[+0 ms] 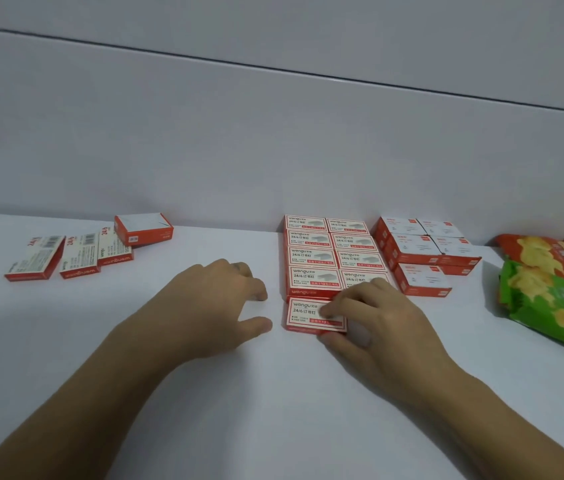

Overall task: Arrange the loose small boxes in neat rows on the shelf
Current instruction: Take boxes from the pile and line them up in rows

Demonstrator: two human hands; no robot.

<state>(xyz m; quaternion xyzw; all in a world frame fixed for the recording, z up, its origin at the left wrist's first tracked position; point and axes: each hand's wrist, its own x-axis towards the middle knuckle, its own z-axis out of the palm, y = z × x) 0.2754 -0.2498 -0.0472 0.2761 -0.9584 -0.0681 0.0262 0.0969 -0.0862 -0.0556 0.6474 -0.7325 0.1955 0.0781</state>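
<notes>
Small red-and-white staple boxes lie in two neat columns (332, 252) on the white shelf (239, 393), running back to the wall. At the front of the left column lies one more box (303, 315); my right hand (374, 323) grips its right end between thumb and fingers. My left hand (218, 303) rests on the shelf just left of that box, fingers apart, holding nothing. Several loose boxes (76, 252) lie askew at the far left, one of them (143, 228) close to the wall.
A second group of red-and-white boxes (422, 252) is stacked right of the columns. Orange and green snack bags (550, 285) lie at the right edge. A grey wall panel (273, 150) closes the back of the shelf.
</notes>
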